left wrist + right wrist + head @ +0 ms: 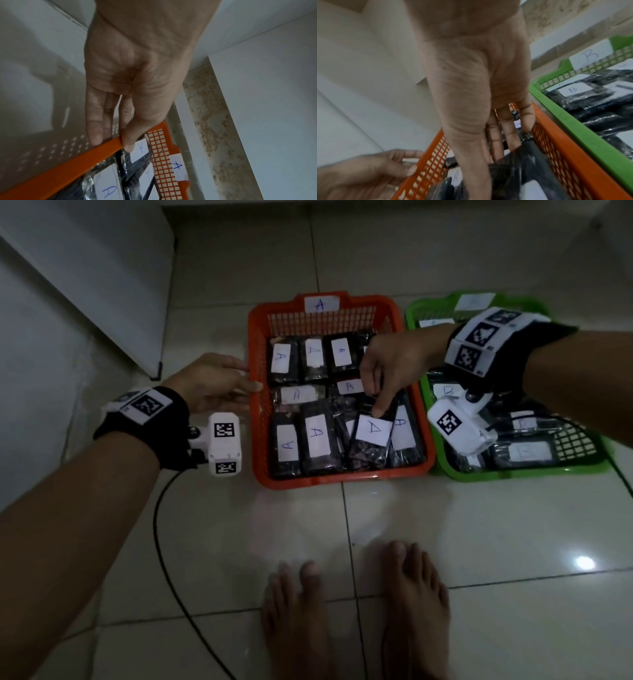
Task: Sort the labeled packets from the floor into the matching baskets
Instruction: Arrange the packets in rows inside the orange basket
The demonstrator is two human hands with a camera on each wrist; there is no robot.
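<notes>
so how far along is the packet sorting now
Nearly finished, it seems. Done: the orange basket is packed with A packets, the green basket holds B packets, and no packets show on the floor. In hand: the right hand is setting one A packet into the orange basket while the left hand steadies its rim. Left: apparently just releasing it.
</notes>
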